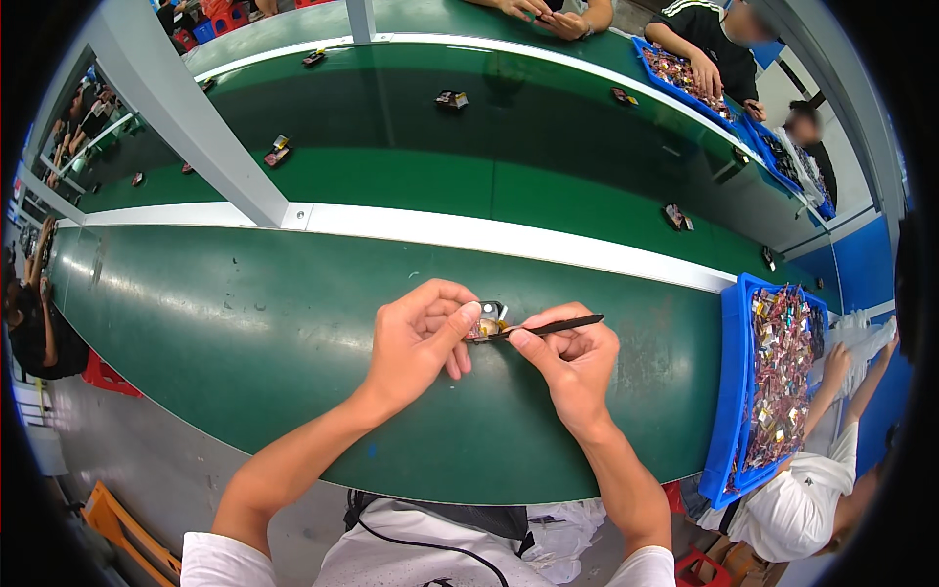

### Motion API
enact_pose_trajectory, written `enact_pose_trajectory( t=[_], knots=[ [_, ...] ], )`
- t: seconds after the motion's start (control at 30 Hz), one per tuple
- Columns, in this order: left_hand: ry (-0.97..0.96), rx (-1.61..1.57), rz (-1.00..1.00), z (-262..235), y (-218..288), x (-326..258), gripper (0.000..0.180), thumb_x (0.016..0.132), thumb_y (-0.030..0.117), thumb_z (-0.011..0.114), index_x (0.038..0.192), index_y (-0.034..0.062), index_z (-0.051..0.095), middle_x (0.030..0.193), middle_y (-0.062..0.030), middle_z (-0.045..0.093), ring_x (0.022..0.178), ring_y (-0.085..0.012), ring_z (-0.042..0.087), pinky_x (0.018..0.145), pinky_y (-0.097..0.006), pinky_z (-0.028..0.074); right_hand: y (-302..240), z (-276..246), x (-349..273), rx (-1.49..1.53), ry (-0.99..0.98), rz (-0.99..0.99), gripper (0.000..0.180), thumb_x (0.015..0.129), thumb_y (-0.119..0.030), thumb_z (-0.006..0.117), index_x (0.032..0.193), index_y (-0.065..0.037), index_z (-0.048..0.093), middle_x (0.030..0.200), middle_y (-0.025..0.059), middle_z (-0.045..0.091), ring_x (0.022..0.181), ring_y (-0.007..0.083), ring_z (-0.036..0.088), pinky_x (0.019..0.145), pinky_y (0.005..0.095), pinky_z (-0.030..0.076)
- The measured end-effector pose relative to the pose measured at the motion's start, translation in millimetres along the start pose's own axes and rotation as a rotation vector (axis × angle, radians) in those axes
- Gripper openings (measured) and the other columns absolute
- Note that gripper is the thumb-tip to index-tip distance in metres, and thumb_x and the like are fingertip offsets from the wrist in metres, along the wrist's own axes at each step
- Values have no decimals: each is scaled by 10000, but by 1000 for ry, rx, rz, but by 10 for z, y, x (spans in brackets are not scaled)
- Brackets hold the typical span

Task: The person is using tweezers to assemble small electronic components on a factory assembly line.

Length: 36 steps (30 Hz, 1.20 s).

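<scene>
Above the middle of the green worktop, my left hand [425, 333] pinches a small electronic assembly [488, 315] between thumb and fingers. The assembly has a black casing, a whitish piece and an amber-coloured part. My right hand [572, 360] is closed around black tweezers [567, 325], held almost level. Their tip reaches the assembly's lower edge, beside my left fingertips. Whether the tip grips any part there is too small to make out.
A blue tray [732, 391] heaped with small wired parts stands on the worktop's right. Past a white rail [469, 234], a green conveyor belt [391, 176] carries several similar assemblies. A grey post [186, 108] rises at left. Other people work across the belt and at both sides.
</scene>
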State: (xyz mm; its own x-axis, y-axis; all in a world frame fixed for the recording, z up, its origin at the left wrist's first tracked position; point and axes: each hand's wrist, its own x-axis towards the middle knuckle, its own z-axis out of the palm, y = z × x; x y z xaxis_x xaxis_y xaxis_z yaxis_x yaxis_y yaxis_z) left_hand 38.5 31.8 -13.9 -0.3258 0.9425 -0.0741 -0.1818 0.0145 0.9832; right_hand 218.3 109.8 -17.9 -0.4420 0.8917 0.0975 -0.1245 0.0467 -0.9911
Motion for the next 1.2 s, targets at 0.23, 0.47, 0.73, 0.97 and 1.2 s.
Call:
enact_pose_trajectory(
  t=[0.23, 0.47, 0.73, 0.97, 1.2],
  knots=[
    [-126, -97, -94, -64, 6, 34, 256, 1056, 162, 585, 1110, -84, 630, 800, -136, 697, 489, -172, 643, 396, -257, 484, 11, 7, -26, -158, 13, -209, 129, 797, 39, 841, 867, -11, 745, 820, 54, 768, 482, -13, 397, 445, 187, 270],
    [-125, -123, -97, -68, -11, 41, 246, 1056, 149, 582, 1115, -85, 629, 825, -145, 702, 509, -183, 663, 398, -258, 497, 26, 15, -12, -226, -4, -304, 139, 782, 29, 854, 865, -24, 756, 865, 66, 786, 466, -6, 391, 433, 197, 271],
    [-107, -147, -69, -46, -28, 33, 233, 1055, 129, 581, 1133, -89, 606, 882, -169, 710, 551, -206, 689, 427, -272, 538, 58, 24, -17, -228, 9, -312, 136, 778, 22, 858, 851, -43, 764, 869, 59, 792, 456, -3, 391, 428, 193, 279],
    [-109, -165, -78, -54, -15, 40, 229, 1050, 120, 586, 1129, -93, 608, 888, -171, 711, 554, -206, 688, 430, -274, 540, 36, 32, -18, -254, -2, -356, 127, 785, -5, 863, 857, -49, 768, 798, 36, 774, 449, -6, 401, 425, 198, 272],
    [-88, -117, -36, -49, -44, 39, 220, 1046, 109, 592, 1118, -96, 621, 869, -166, 713, 543, -195, 680, 425, -267, 532, 27, 25, -29, -215, 31, -204, 138, 791, -6, 865, 876, -26, 759, 706, -7, 704, 463, -10, 419, 429, 204, 251]
  ],
)
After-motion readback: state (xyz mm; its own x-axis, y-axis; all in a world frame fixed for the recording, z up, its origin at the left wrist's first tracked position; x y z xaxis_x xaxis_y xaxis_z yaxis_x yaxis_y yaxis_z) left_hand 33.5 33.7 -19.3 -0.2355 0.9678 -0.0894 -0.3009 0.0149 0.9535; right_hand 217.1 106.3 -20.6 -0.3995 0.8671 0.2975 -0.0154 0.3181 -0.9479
